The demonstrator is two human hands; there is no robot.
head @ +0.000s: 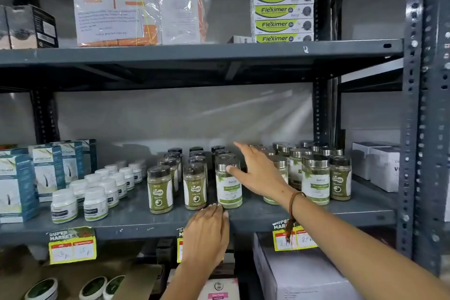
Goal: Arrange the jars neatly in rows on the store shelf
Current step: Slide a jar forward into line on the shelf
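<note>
On the grey middle shelf stand rows of green-powder jars. Black-lidded jars form the left rows. A silver-lidded jar with a white label stands at the front of the third row. More silver-lidded jars cluster at the right. My right hand reaches over the shelf, fingers spread, thumb touching the upper side of the white-label jar. My left hand rests flat on the shelf's front edge just below that jar, holding nothing.
Small white bottles and blue boxes fill the shelf's left end; white boxes stand at the right. The shelf above holds a wrapped bundle and stacked green boxes. A steel upright bounds the right. Price tags hang below.
</note>
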